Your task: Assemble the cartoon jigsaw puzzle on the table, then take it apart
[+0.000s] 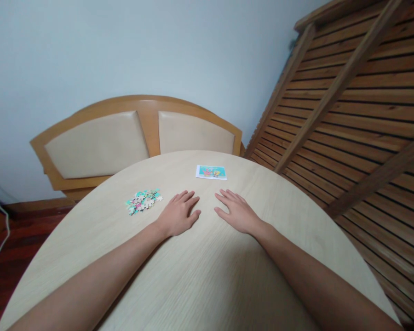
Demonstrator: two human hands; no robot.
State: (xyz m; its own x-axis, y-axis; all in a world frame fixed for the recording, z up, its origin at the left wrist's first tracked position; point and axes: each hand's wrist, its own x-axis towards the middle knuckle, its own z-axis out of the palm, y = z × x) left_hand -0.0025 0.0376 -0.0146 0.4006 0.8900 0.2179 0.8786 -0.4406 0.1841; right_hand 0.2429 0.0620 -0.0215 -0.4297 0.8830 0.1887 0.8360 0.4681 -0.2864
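Observation:
Both of my hands rest palm down on a round, pale wooden table (pixel 200 271). My left hand (pixel 180 214) lies flat with its fingers stretched and holds nothing. Just to its left is a heap of jigsaw puzzle pieces (pixel 143 201), some turquoise, some pale, a few pink. My right hand (pixel 237 211) is also spread on the tabletop, with nothing in it. Beyond the fingertips of both hands lies a small picture card (pixel 211 172), showing a pink and a yellow cartoon figure on turquoise with a white border.
Behind the table stands a wooden headboard (pixel 148 124) with cream padded panels, against a pale wall (pixel 141 46). A slatted wooden frame (pixel 352 105) leans on the right. At the far left a white cable (pixel 7 225) hangs above the dark red floor (pixel 27 239).

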